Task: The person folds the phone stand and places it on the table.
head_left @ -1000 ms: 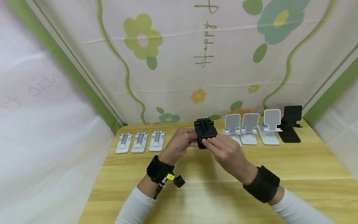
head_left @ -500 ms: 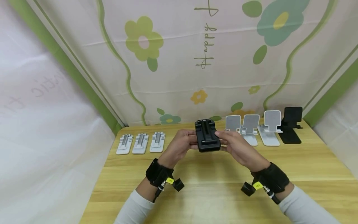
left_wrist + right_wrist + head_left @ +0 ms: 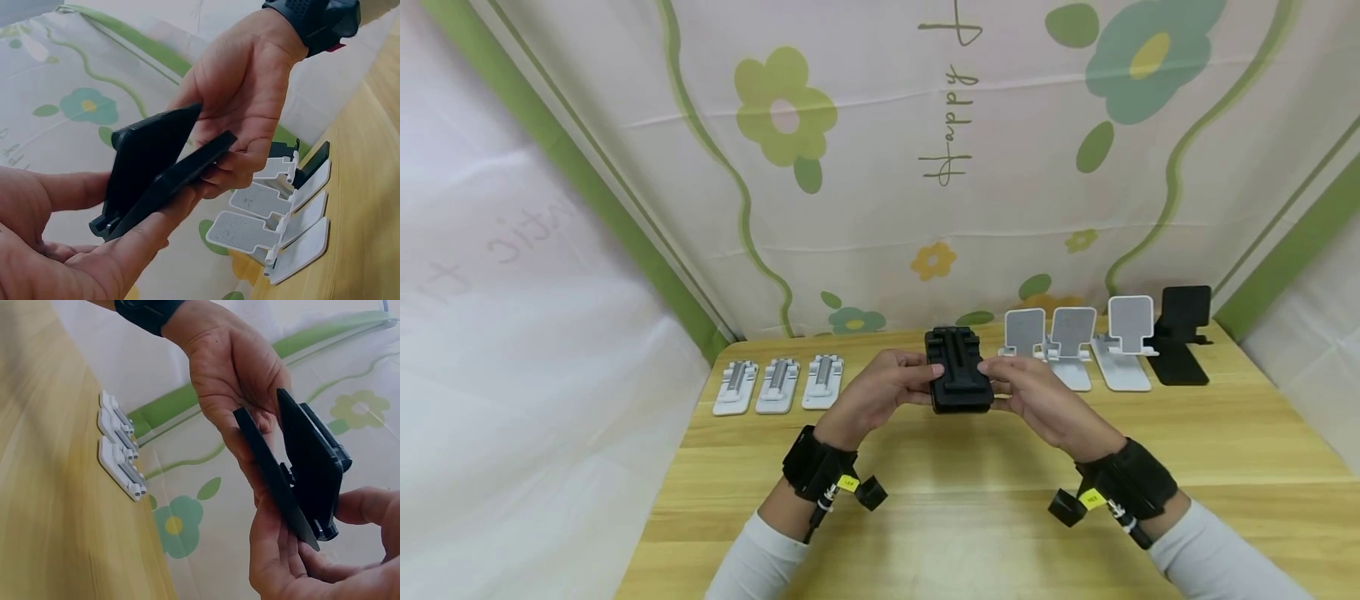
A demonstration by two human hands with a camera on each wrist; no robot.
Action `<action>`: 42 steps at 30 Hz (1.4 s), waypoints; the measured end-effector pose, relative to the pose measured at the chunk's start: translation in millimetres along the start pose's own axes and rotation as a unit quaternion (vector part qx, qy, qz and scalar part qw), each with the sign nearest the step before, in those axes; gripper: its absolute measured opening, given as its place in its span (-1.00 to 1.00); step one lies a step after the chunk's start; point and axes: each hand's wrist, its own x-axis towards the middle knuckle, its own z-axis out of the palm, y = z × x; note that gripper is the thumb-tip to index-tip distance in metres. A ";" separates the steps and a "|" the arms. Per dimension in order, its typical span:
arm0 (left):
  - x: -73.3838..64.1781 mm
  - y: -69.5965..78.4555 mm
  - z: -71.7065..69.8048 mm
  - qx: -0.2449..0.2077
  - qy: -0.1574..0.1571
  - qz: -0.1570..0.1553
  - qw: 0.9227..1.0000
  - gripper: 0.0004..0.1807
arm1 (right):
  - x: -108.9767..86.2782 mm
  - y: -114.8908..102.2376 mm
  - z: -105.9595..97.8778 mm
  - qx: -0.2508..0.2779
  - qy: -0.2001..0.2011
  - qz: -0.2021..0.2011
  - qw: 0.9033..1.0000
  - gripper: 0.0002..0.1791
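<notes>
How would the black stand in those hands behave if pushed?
The held stand might fold, since its two plates gape, joined at one end. Each is probably stiff, looking flat and unbent. Rolling seems unlikely, given the squared shape.

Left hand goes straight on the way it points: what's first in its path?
The black stand that the left hand grips. Past that, probably the right hand, which holds the stand's opposite side; depth beyond is hard to judge.
</notes>
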 end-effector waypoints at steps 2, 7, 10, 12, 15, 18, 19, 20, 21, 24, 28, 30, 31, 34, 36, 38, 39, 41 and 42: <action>0.0 0.2 0.4 0.009 -0.002 -0.003 1.000 -0.56 | 0.5 2.0 -0.3 -0.001 0.002 0.002 1.000 -0.57; 1.7 -0.6 3.1 0.037 0.024 -0.010 0.999 -0.57 | -0.2 5.7 -1.2 -0.007 0.012 0.002 1.000 -0.55; 3.3 -2.6 9.0 0.110 0.069 -0.001 0.992 -0.60 | -0.4 8.3 -0.7 -0.010 0.027 -0.007 1.000 -0.62; 3.0 -3.4 16.2 0.189 0.096 0.008 0.977 -0.55 | -0.8 9.2 0.6 -0.011 0.034 -0.016 0.999 -0.67; 1.1 -2.6 29.7 0.292 0.120 0.030 0.948 -0.39 | -1.0 9.1 3.5 -0.013 0.041 -0.024 0.999 -0.71; -0.4 -3.3 42.7 0.347 0.134 0.054 0.927 -0.22 | -1.4 8.3 6.7 -0.012 0.044 -0.026 0.999 -0.71; -0.6 -4.2 46.3 0.363 0.143 0.058 0.919 -0.18 | -1.4 8.1 7.7 -0.013 0.043 -0.027 0.999 -0.71; -1.0 -5.2 49.4 0.376 0.153 0.057 0.912 -0.15 | -1.2 7.9 8.7 -0.013 0.042 -0.029 0.999 -0.72; -0.5 -6.6 51.6 0.384 0.161 0.060 0.907 -0.15 | -0.8 7.8 9.4 -0.013 0.041 -0.031 0.999 -0.74; 1.4 -10.9 53.3 0.373 0.185 0.061 0.907 -0.17 | 1.6 8.7 10.7 -0.013 0.037 -0.036 0.999 -0.76; 8.2 -15.8 42.4 0.336 0.190 0.051 0.921 -0.22 | 6.8 11.8 8.4 -0.035 0.031 -0.032 0.998 -0.69; 13.4 -19.5 30.9 0.346 0.198 0.041 0.916 -0.22 | 10.3 13.5 3.7 -0.072 0.035 -0.032 0.996 -0.61; 16.4 -22.3 23.8 0.354 0.207 0.034 0.912 -0.22 | 11.9 14.5 0.1 -0.093 0.040 -0.033 0.994 -0.57; 24.6 -34.4 -0.9 0.389 0.250 0.012 0.887 -0.17 | 16.5 17.5 -15.0 -0.163 0.068 -0.041 0.983 -0.49; 29.0 -44.5 -18.2 0.410 0.276 -0.002 0.869 -0.18 | 20.0 19.2 -27.3 -0.211 0.095 -0.056 0.971 -0.48; 32.8 -54.6 -33.8 0.425 0.297 -0.008 0.855 -0.21 | 24.8 19.6 -38.9 -0.266 0.127 -0.086 0.952 -0.52; 34.1 -59.4 -40.5 0.435 0.304 -0.009 0.847 -0.26 | 27.8 19.4 -44.4 -0.295 0.143 -0.107 0.939 -0.56; 36.2 -67.8 -52.3 0.457 0.313 -0.009 0.833 -0.42 | 33.7 18.4 -54.1 -0.359 0.176 -0.147 0.905 -0.63; 37.1 -71.5 -57.1 0.464 0.315 -0.007 0.828 -0.49 | 36.6 17.9 -58.0 -0.388 0.191 -0.169 0.886 -0.66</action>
